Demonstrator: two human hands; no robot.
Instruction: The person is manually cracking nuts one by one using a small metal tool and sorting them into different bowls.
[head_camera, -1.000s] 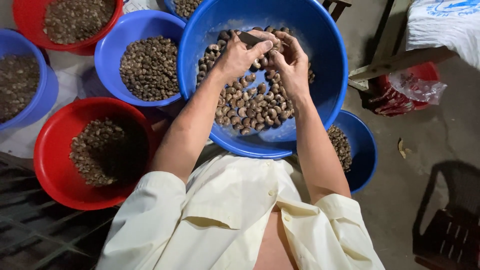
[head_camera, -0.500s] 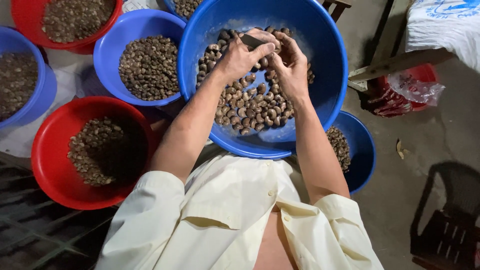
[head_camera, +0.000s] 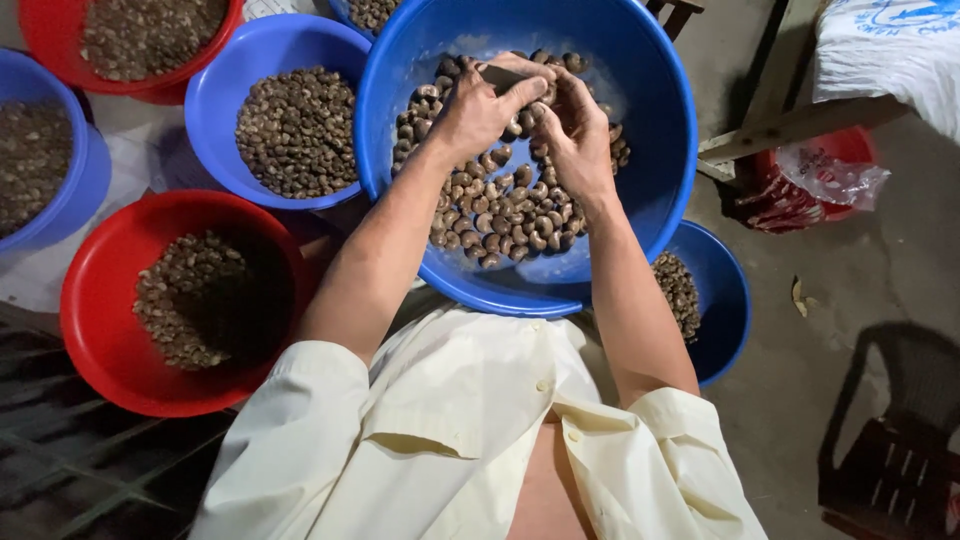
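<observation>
Both hands meet over the large blue plastic basin (head_camera: 660, 150) of brown nuts (head_camera: 490, 215); left hand (head_camera: 478, 108) pinches a small dark blade (head_camera: 497, 74) pointing right, touching the closed right hand (head_camera: 572, 135).

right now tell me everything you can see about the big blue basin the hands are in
The big blue basin is round, looks like smooth plastic, with a deep bowl and rolled rim. It sits in front of the person, tilted toward them, overlapping a smaller blue basin. Brown nuts cover its lower inside; the upper wall is bare. The left hand and right hand meet over the nuts.
</observation>
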